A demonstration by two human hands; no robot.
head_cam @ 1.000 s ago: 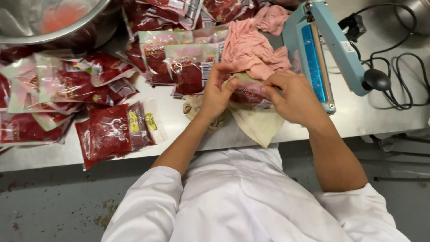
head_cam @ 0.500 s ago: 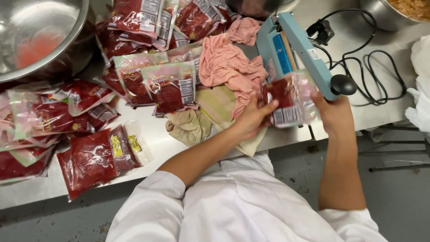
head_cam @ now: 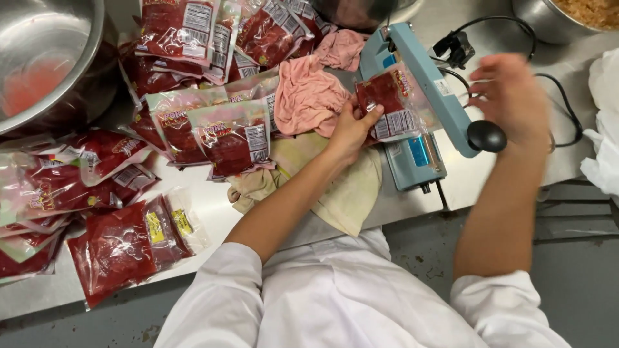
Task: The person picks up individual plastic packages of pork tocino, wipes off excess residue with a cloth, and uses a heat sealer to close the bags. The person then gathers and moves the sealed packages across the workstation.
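My left hand (head_cam: 351,129) grips a clear pouch of red meat (head_cam: 393,103) and holds it across the jaw of a blue heat sealer (head_cam: 422,96). The sealer's arm is raised, with its black knob (head_cam: 487,136) at the near end. My right hand (head_cam: 512,96) hovers blurred above and just right of the knob, fingers apart, holding nothing. A pink cloth (head_cam: 309,96) lies bunched to the left of the pouch. A beige cloth (head_cam: 351,193) lies under my left forearm.
Several filled red pouches (head_cam: 225,135) lie piled across the steel table (head_cam: 213,212) to the left. A large steel bowl (head_cam: 45,58) stands at the far left, another bowl (head_cam: 567,16) at the top right. Black cables (head_cam: 464,45) run behind the sealer. White plastic (head_cam: 603,148) sits at the right edge.
My right hand let go of the pouch and rose above the sealer's knob. My left hand now holds the pouch alone, set in the sealer's jaw.
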